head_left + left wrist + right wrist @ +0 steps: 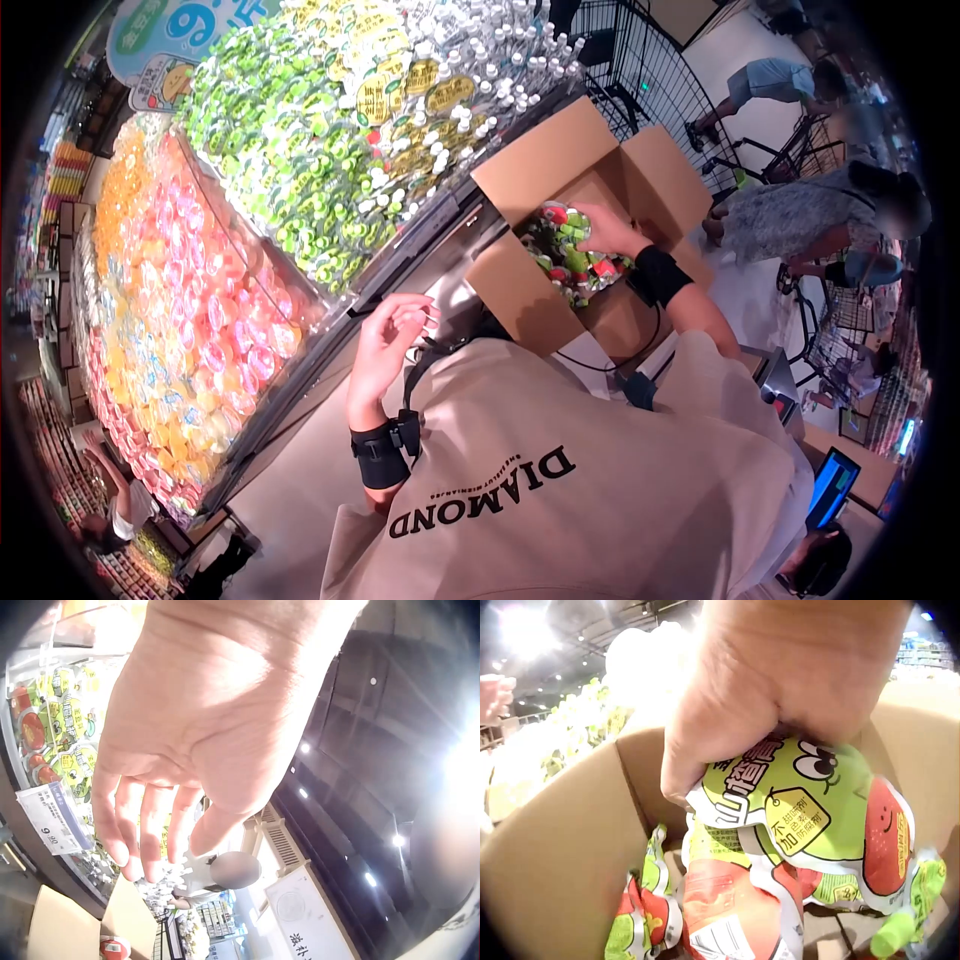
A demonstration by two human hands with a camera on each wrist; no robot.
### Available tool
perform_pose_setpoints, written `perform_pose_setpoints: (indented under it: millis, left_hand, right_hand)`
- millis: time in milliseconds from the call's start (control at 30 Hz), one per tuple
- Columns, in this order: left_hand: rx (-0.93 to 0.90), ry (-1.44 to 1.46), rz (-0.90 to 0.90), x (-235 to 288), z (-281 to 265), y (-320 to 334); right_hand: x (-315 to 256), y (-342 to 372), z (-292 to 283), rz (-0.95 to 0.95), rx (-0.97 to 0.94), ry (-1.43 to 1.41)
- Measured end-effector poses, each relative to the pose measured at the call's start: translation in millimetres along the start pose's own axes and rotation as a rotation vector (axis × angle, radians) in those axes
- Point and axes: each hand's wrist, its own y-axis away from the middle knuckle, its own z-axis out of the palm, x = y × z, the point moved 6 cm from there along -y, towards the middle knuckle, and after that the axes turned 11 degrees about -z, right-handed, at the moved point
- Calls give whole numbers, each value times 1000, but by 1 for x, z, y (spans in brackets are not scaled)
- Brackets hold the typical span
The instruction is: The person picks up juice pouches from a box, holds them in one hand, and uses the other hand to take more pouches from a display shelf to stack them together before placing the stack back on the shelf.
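Note:
Inside an open cardboard box (535, 300), my right hand (608, 232) grips a green and red snack pouch (802, 802), thumb on its near edge in the right wrist view. More green and red pouches (575, 285) lie beneath it in the box. The pouch's far side and most of my right fingers are hidden in the right wrist view. My left hand (392, 335) is raised beside the display's edge, left of the box, its fingers loosely bent around nothing; in the left wrist view the palm (202, 727) faces the camera.
A sloping display holds green pouches (300, 150) and pink and orange cups (210, 310). A price tag (54, 821) hangs on its rail. Black wire carts (650, 60) stand beyond the box. Several people are at the right, and a monitor (832, 487) stands at the lower right.

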Motion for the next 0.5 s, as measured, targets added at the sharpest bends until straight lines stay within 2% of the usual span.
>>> perform_pose_setpoints:
  millis: [67, 133, 233, 333, 400, 500]
  left_hand:
    - [-21, 4, -3, -3, 2, -5]
    - [-56, 4, -22, -2, 4, -9]
    - [-78, -14, 3, -1, 9, -15]
    - [-111, 3, -4, -3, 14, -20]
    - [-119, -2, 0, -5, 16, -23]
    - [-133, -6, 29, -7, 17, -26]
  right_hand:
    - [-23, 1, -26, 105, 3, -31]
    - [-46, 3, -49, 85, 61, -75]
    - [-55, 14, -72, 157, 217, -110]
    - [-47, 22, -73, 156, 282, -82]
    - [-41, 25, -68, 175, 269, -120]
    - [-41, 32, -64, 222, 256, -16]
